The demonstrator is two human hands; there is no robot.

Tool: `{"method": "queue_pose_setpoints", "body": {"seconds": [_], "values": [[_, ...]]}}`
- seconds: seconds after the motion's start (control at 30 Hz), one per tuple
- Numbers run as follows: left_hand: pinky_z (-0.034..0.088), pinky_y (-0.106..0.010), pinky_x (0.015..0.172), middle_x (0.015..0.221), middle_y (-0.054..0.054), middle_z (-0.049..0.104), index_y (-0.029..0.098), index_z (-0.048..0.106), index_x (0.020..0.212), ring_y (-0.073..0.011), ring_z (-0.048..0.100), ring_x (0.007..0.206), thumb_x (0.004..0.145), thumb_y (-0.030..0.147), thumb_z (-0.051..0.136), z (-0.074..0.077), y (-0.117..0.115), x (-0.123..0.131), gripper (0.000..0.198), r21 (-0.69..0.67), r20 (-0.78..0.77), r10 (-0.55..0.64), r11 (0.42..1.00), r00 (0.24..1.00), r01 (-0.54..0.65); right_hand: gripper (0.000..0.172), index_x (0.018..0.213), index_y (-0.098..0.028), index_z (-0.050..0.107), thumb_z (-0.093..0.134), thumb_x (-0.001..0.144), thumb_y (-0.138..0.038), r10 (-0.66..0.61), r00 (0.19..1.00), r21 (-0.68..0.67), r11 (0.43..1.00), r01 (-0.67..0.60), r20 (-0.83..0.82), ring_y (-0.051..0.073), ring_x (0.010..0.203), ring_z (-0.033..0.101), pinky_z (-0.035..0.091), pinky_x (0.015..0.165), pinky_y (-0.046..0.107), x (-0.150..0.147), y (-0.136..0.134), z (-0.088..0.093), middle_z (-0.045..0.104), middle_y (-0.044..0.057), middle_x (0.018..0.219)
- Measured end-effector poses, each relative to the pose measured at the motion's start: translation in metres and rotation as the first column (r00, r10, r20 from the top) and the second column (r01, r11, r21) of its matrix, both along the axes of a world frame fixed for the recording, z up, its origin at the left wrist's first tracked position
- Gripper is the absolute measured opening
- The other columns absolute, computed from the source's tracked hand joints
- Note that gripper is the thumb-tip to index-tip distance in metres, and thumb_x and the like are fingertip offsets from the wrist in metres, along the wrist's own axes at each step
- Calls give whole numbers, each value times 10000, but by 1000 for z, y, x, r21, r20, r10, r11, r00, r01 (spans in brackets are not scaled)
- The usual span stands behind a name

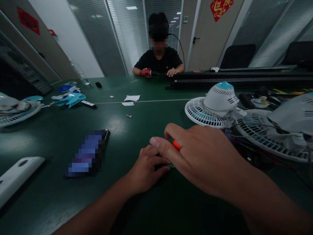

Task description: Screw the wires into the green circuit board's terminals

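My right hand (pixel 205 156) is wrapped round a tool with an orange handle (pixel 176 144). Only a bit of the handle shows between the fingers; the tip is hidden. Just left of it and lower, my left hand (pixel 145 168) rests on the green table, its fingers pinching a small green piece (pixel 171 165) that looks like a bit of circuit board. Most of that piece is covered by my hands. The two hands overlap in this view, the right one nearer the camera and above the left.
White fan housings (pixel 218 98) with wires lie to the right, another (pixel 19 109) at far left. A phone (pixel 85 153) and a white casing (pixel 19 179) are on the left. Across the table (pixel 146 120), a person (pixel 160 58) holds a red power tool (pixel 146 72) near long black bars (pixel 207 83).
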State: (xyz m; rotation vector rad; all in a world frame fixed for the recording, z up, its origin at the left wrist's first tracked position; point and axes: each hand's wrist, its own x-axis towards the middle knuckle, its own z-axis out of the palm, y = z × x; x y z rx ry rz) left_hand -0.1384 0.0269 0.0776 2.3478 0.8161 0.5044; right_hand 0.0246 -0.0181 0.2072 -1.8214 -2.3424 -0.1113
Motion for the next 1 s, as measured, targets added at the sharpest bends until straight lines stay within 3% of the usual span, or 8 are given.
{"method": "queue_pose_setpoints", "body": {"seconds": [0.27, 0.37, 0.53, 0.73, 1.0], "values": [[463, -468, 906, 978, -42, 682, 264, 746, 965, -258, 581, 996, 881, 295, 617, 3, 2, 2, 157, 10, -39, 30, 1000, 999, -29, 190, 942, -237, 553, 407, 924, -357, -22, 999, -20, 1000, 23, 30, 185, 498, 529, 178, 465, 299, -1, 3, 0, 584, 1, 607], [459, -472, 908, 993, -48, 674, 260, 743, 969, -261, 574, 1008, 876, 295, 624, 4, 2, 2, 154, 24, -32, 26, 999, 999, -25, 176, 975, -216, 546, 420, 913, -323, -1, 1000, -33, 999, 2, 31, 178, 520, 538, 191, 475, 303, 0, 3, 0, 633, 26, 696], [445, -451, 925, 1049, -46, 654, 254, 730, 981, -253, 555, 1052, 888, 274, 628, 2, 2, 1, 140, 43, -16, 12, 999, 1000, -12, 169, 992, -214, 537, 450, 901, -328, 8, 1000, -28, 1000, -8, -2, 189, 519, 530, 220, 482, 299, 1, 1, -2, 600, 9, 626], [439, -449, 906, 1048, -36, 652, 259, 726, 963, -242, 551, 1019, 876, 256, 638, 1, 2, 1, 124, 56, -8, 21, 998, 1000, -21, 227, 1076, -197, 496, 466, 893, -328, 18, 1000, -22, 1000, -18, -8, 190, 556, 557, 232, 495, 301, 2, -1, -3, 648, 34, 723], [450, -474, 908, 1011, -46, 675, 271, 745, 972, -253, 567, 1014, 881, 261, 622, 4, 2, 1, 153, 38, -26, 15, 999, 1000, -14, 184, 1005, -203, 482, 506, 878, -334, -2, 1000, 16, 1000, 2, -29, 171, 535, 543, 243, 490, 286, 3, 2, -5, 621, 12, 671]]}}
